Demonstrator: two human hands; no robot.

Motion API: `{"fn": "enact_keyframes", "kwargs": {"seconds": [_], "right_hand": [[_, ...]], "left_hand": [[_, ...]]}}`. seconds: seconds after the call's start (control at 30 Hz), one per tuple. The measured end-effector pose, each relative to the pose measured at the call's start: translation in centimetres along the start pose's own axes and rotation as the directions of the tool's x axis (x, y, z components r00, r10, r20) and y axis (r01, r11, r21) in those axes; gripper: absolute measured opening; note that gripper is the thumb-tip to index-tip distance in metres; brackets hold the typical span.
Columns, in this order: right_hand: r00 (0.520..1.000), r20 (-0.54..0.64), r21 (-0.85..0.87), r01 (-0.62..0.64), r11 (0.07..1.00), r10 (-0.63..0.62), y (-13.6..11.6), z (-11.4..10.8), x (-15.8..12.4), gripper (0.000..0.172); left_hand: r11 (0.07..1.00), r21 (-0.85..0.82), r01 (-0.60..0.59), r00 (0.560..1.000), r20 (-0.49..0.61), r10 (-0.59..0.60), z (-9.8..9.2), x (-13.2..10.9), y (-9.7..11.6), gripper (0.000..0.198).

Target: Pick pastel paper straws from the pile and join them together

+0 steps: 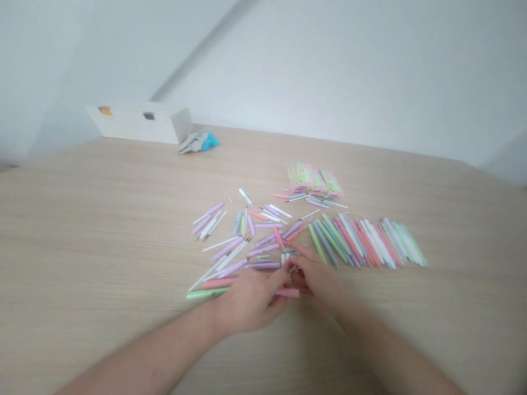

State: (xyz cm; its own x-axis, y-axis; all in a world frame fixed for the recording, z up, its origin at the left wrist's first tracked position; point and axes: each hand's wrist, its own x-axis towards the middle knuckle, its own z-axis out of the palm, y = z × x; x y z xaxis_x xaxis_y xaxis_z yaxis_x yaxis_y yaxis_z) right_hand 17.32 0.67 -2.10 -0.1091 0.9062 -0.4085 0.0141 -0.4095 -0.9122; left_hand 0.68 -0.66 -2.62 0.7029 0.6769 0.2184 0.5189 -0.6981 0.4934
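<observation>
My left hand (pixel 253 299) is closed round a pink pen part (pixel 289 293), which sticks out to the right past its fingers. Close against it, my right hand (pixel 315 275) has its fingers pinched together, and the fingertips of both hands meet. What the right fingers grip is too small and blurred to make out. Beyond and left of the hands lie scattered pen parts: purple barrels (pixel 233 269), thin white refills (pixel 234 257) and a green barrel (pixel 206 294). To the right, a row of pens (pixel 370 244) in green, blue, pink, white and purple lies side by side, slanted.
Stacked green-and-pink printed packets (pixel 308 178) lie behind the pens. Farther back left, a white box (pixel 138 125) stands by the wall, with a crumpled grey and blue cloth-like item (pixel 200 142) beside it. Everything rests on a light wooden table (pixel 102 230).
</observation>
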Motion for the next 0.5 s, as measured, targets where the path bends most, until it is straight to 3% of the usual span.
{"fn": "enact_keyframes", "kwargs": {"seconds": [0.27, 0.5], "right_hand": [[0.992, 0.127, 0.006, 0.026, 1.000, -0.027, -0.1, 0.6, 1.1, 0.052], [0.999, 0.043, -0.019, -0.017, 1.000, 0.018, -1.9, -0.9, 1.9, 0.058]], "left_hand": [[1.000, 0.002, -0.022, 1.000, 0.016, 0.022, 0.0, 0.0, 0.0, 0.008], [0.996, 0.091, -0.022, 1.000, -0.005, 0.023, 0.1, 0.0, 0.1, 0.004]]}}
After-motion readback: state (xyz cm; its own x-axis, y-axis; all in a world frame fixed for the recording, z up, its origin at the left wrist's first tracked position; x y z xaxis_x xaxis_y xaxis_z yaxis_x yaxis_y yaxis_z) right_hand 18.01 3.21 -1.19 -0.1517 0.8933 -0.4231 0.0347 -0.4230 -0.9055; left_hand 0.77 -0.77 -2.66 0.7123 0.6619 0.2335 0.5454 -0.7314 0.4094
